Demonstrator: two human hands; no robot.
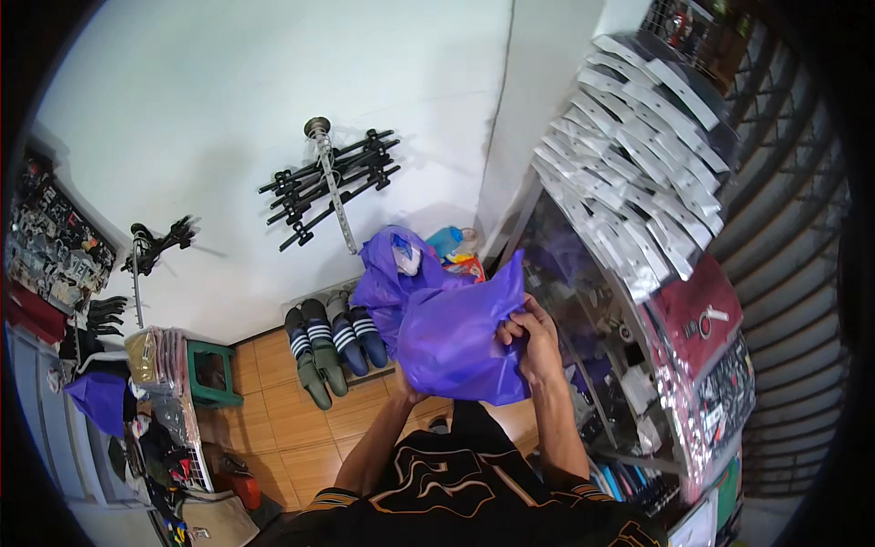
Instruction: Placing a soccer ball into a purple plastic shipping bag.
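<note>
A bulging purple plastic bag (454,342) is between my two hands in front of my body. My right hand (536,335) pinches the bag's right side near its upper corner, with the fingers curled into the plastic. At the bag's lower left is my left hand (410,383), mostly hidden behind and under it, so its fingers do not show. Just beyond, a second purple plastic bag (383,273) stands against the wall, and a white item (406,254) shows in its opening.
Striped slide sandals (321,349) lie on a low ledge by the wall. A green plastic stool (212,372) stands left. Black clip hangers (331,181) hang on a wall rail. To my right, a glass display case (595,321) carries many packaged items (636,164). A blue bottle (446,241) sits in the corner.
</note>
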